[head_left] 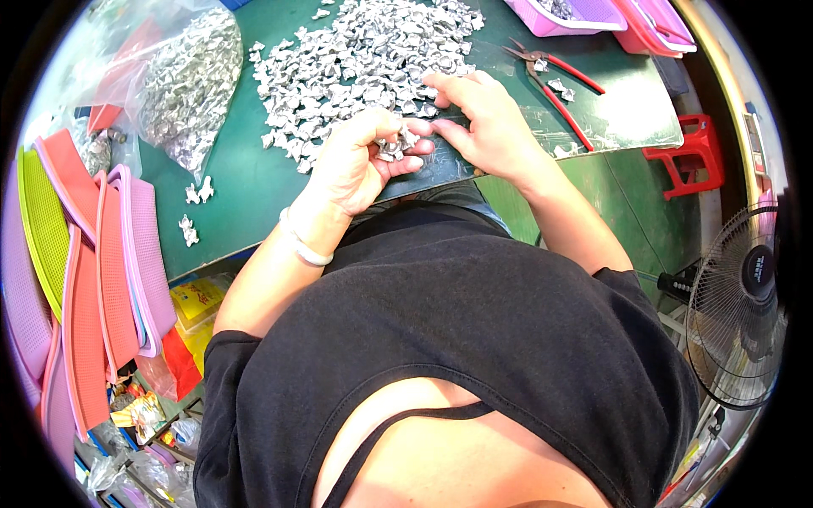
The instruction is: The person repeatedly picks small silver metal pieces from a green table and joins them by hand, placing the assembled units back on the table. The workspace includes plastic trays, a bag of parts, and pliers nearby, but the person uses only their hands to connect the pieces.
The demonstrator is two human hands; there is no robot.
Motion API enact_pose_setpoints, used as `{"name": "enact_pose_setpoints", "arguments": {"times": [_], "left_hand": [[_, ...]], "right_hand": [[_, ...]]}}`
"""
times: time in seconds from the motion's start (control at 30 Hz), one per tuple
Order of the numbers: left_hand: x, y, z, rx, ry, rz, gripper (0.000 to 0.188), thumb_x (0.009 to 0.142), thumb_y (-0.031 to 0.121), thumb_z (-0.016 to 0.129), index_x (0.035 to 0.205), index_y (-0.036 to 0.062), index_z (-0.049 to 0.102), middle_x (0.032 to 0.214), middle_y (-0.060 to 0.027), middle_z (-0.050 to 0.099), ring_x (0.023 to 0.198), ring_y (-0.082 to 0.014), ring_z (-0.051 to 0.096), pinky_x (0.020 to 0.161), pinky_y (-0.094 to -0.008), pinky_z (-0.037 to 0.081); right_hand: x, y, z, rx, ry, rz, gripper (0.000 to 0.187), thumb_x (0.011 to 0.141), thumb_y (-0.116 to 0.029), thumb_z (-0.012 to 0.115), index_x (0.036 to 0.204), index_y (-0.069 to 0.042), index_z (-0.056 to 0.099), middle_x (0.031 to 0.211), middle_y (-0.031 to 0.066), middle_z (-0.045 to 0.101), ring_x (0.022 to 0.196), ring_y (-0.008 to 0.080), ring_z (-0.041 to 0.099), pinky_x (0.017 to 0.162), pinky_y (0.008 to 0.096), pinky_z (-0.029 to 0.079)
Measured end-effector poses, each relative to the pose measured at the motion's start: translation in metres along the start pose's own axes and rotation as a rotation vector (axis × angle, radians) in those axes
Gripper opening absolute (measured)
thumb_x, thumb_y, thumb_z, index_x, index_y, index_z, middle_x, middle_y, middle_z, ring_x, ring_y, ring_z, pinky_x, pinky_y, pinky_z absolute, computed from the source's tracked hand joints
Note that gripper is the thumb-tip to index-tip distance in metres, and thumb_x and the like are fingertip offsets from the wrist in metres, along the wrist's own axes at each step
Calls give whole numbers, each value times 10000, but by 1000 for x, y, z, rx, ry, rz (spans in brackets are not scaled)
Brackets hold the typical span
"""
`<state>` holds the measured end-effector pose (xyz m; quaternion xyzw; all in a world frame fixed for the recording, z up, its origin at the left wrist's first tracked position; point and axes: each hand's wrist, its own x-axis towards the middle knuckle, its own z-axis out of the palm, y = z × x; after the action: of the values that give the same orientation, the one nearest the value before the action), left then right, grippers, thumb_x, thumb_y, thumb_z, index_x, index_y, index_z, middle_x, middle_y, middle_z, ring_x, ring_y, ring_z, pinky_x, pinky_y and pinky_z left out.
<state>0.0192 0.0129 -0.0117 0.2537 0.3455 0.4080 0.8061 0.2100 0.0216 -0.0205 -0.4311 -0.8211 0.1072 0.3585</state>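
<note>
I should cup the silver pieces loosely in my left hand, fingers curled, my right hand spread, the pile at its ten o'clock.

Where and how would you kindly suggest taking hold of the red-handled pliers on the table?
Probably around both red handles, with the right hand coming from the right: they spread toward that side, while the pliers point their jaws away to the left. Mind the silver pieces between the handles.
</note>
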Motion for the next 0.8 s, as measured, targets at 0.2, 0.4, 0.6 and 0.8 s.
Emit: {"name": "enact_pose_setpoints", "arguments": {"times": [0.2,0.4,0.6,0.8], "left_hand": [[0,1,-5,-8,-9,-1,52,789,93,528,762,50,519,774,-106,600,669,-187,603,543,-265,504],[0,2,-1,76,50,-19,46,806,108,554,822,65,549,681,-40,548,568,-134,538,491,-230,451],[1,-1,0,171,95,-21,78,821,133,554,841,58,554,692,-38,543,566,-125,520,481,-216,413],[-2,-1,4,198,165,-7,113,817,168,561,836,57,552,705,-45,552,559,-128,528,474,-217,419]], "right_hand": [[4,3,10,-71,36,-55,392,673,-21,623,1057,-59,554,731,32,565,733,224,531,674,332,436],[4,4,8,-23,22,-69,368,674,-25,616,1037,-55,563,695,25,547,713,219,528,672,331,426],[6,-4,5,-14,33,-97,392,670,-32,634,1052,-59,548,741,33,560,752,223,530,697,330,414],[3,-2,13,-45,38,-74,405,674,-29,638,1068,-69,548,762,41,575,766,224,538,703,334,420]]}}
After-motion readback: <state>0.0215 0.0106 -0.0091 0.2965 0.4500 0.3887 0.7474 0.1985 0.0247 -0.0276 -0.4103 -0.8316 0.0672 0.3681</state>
